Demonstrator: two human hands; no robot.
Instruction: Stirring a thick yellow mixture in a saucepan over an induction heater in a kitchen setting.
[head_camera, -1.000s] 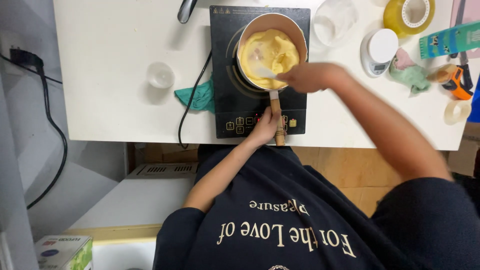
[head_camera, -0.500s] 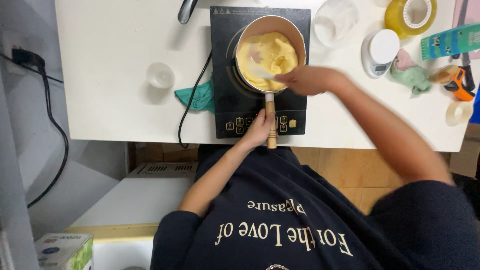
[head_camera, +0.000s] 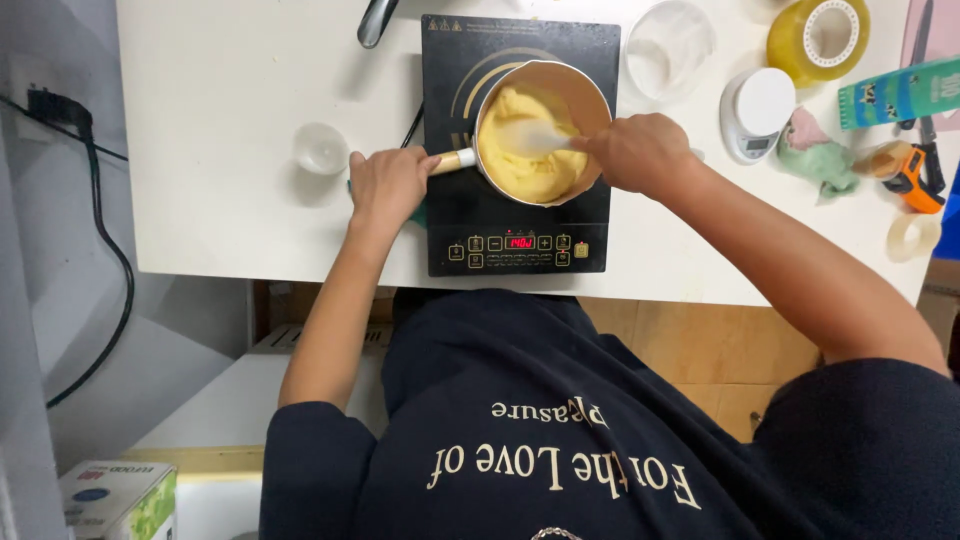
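A small saucepan (head_camera: 590, 100) with thick yellow batter (head_camera: 520, 165) stands on a black induction cooktop (head_camera: 520, 225) on the white table (head_camera: 220, 150). Its wooden handle (head_camera: 452, 160) points left, and my left hand (head_camera: 385, 185) grips the end of it. My right hand (head_camera: 640, 155) is at the pan's right rim, closed on a white spatula (head_camera: 535, 137) whose blade lies in the batter.
A small clear cup (head_camera: 321, 148) stands left of the cooktop. On the right are a clear container (head_camera: 668, 45), a white kitchen scale (head_camera: 757, 112), a yellow tape roll (head_camera: 818, 35), a green cloth (head_camera: 822, 160), a blue-green carton (head_camera: 898, 92) and orange-handled scissors (head_camera: 915, 175). A black cable (head_camera: 100, 250) hangs left.
The pan has turned so its handle points left instead of toward me, my left hand moving with it. My right hand and spatula shifted right across the batter.
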